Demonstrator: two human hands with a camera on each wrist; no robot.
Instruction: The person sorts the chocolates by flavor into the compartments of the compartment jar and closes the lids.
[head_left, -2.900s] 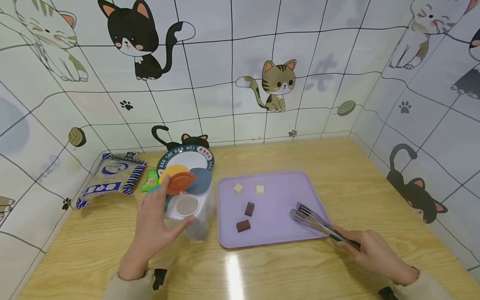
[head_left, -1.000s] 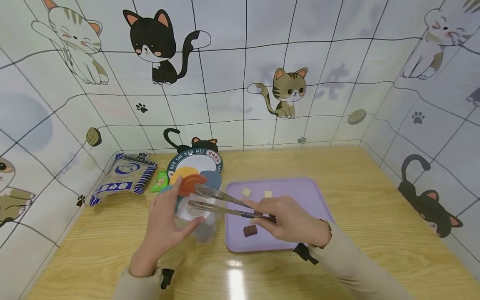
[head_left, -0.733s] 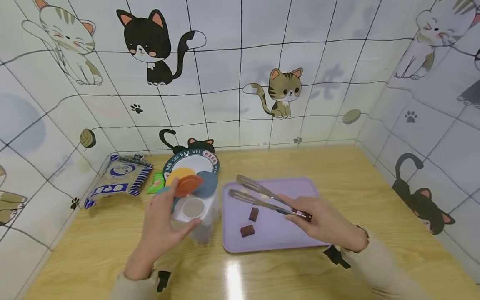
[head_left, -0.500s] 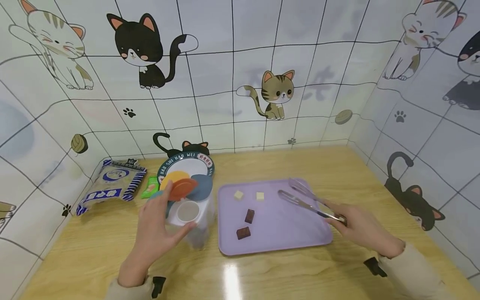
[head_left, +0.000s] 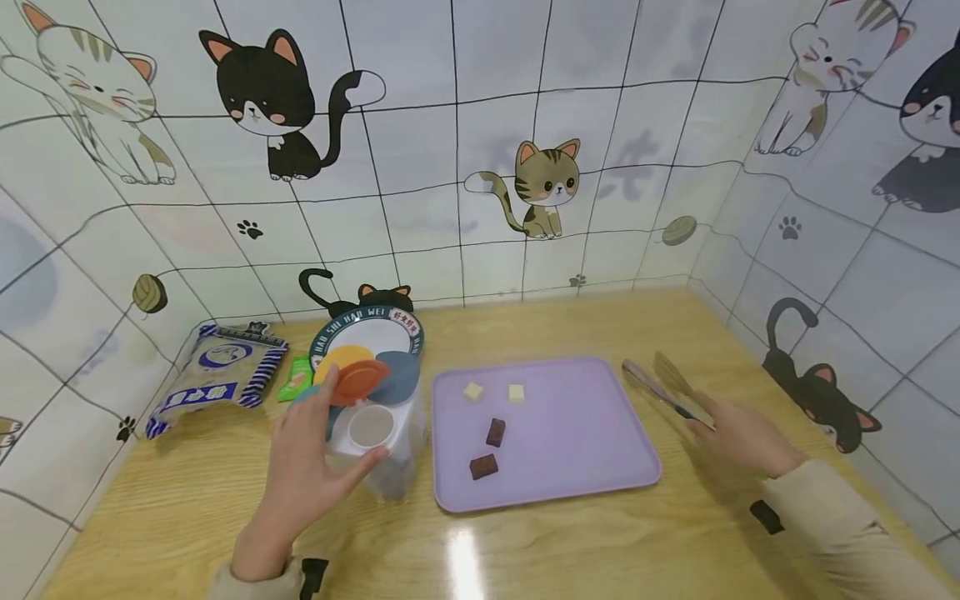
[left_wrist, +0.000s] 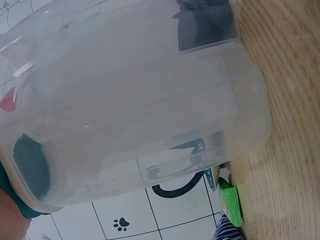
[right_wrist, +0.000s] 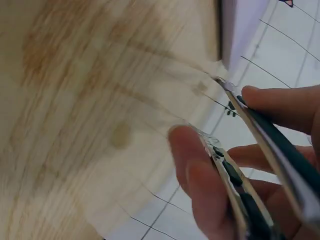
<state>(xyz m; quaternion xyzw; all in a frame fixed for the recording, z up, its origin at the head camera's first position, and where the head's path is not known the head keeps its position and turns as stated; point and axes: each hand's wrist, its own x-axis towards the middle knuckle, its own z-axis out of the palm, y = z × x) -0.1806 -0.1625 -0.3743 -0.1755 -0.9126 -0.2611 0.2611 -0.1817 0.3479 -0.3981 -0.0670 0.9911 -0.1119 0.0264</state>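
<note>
My left hand (head_left: 303, 479) grips the top of a clear container (head_left: 393, 467) with coloured flip lids, index finger against the raised orange lid (head_left: 360, 381) and thumb at the front edge. Under that lid a round opening shows. In the left wrist view the container's clear side (left_wrist: 140, 110) fills most of the picture. To the right of the tray, my right hand (head_left: 742, 433) holds metal food tongs (head_left: 663, 396), arms spread, nothing between the tips. On the lilac tray (head_left: 577, 433) lie two cream cubes (head_left: 473, 391) and two dark brown pieces (head_left: 483, 466).
Behind the container stands a round plate (head_left: 375, 325) with a dark green lettered rim. A clipped blue-and-white bag (head_left: 221, 371) and a small green packet (head_left: 297, 379) lie at the back left. Cat-patterned walls (head_left: 420, 167) enclose the wooden table (head_left: 570, 550).
My right hand has carried the tongs from over the container, across the tray, to beyond its right side. The left hand keeps its hold on the container. The pieces on the tray stay put.
</note>
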